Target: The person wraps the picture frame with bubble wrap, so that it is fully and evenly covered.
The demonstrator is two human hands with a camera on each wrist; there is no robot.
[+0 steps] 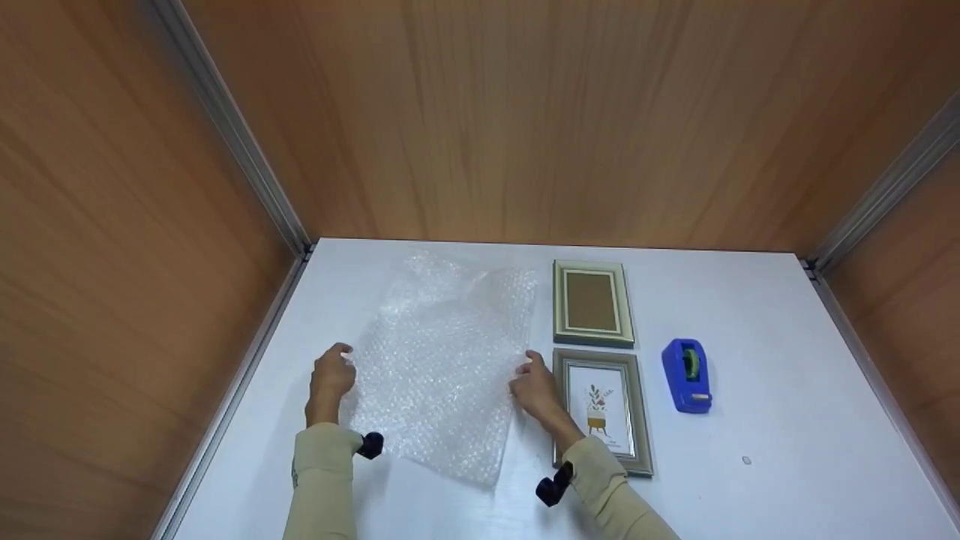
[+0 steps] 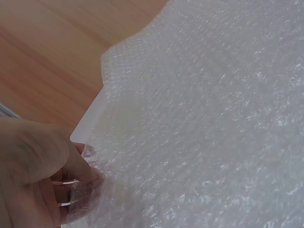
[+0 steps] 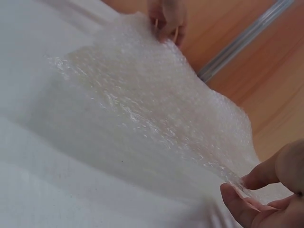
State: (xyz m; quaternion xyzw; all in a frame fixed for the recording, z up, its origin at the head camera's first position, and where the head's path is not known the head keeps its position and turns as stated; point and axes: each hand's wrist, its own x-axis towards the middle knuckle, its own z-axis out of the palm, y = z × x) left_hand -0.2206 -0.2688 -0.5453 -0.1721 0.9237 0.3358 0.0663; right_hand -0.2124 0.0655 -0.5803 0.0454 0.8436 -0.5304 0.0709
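Note:
A sheet of clear bubble wrap (image 1: 442, 367) stretches between both hands over the white table. My left hand (image 1: 332, 373) pinches its left edge, and in the left wrist view the thumb presses on top with the fingers (image 2: 61, 192) beneath, seen through the plastic. My right hand (image 1: 536, 386) pinches the opposite edge between thumb and fingers. In the right wrist view the bubble wrap (image 3: 156, 95) is raised off the table, sagging between the hands. Beside the right hand lies a silver-grey picture frame (image 1: 643, 420) with a potted-plant print, partly covered by the right forearm.
Behind that frame lies a pale green-gold picture frame (image 1: 594, 301) with a brown backing. A blue tape dispenser (image 1: 685, 379) sits farther right, a small clear scrap (image 1: 746, 460) nearer the front. Wooden panels (image 1: 525, 120) wall in the table (image 1: 780, 337) at the back and sides.

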